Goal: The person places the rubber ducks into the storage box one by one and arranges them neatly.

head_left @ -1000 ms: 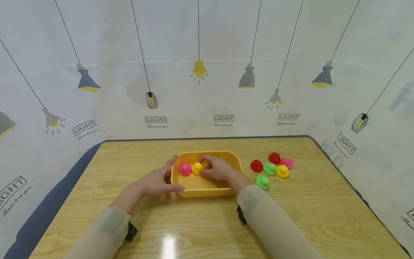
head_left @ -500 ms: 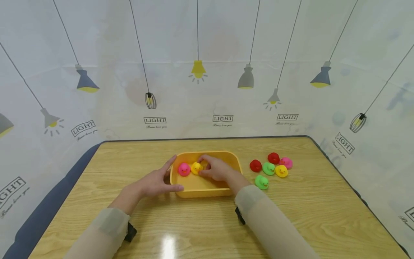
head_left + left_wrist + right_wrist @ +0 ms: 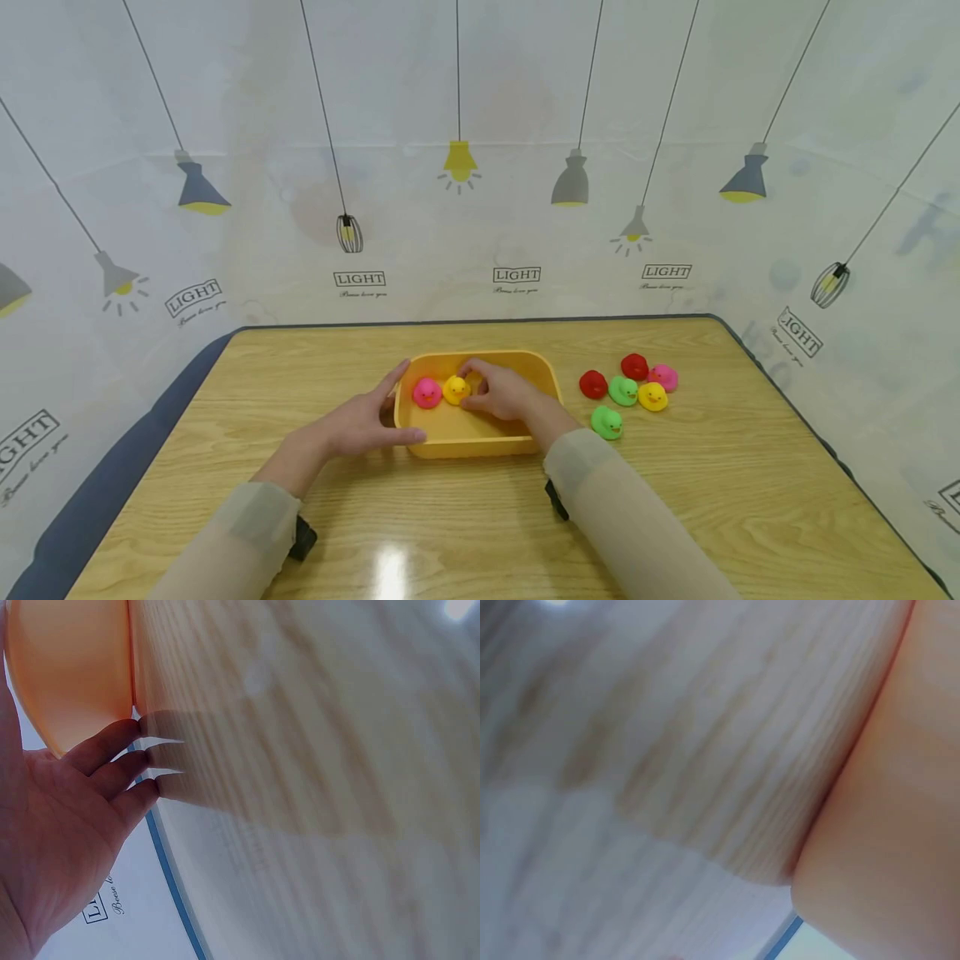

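In the head view, a yellow-orange plastic tub [image 3: 480,448] sits mid-table. My right hand [image 3: 506,392] reaches into it and pinches a yellow rubber duck [image 3: 455,389] between thumb and fingers. A pink rubber duck [image 3: 427,392] sits just left of that one, in the tub's left part. My left hand [image 3: 367,423] spans the tub's left end, thumb at the near rim and index finger at the far corner. In the left wrist view its other fingers [image 3: 124,769] extend along the outer wall. The right wrist view shows only the tub's outer wall [image 3: 885,825] and the tabletop.
Right of the tub lie several loose ducks: a front green duck [image 3: 607,422], another green duck [image 3: 623,390], two red ones including the left red duck [image 3: 593,384], a yellow duck [image 3: 652,397] and a pink duck [image 3: 664,377]. A printed backdrop [image 3: 480,233] rises behind the wooden table [image 3: 450,533].
The whole scene shifted very slightly left in the head view early on. Both hands, the tub and the ducks otherwise keep their places; the right hand stays on the yellow duck.
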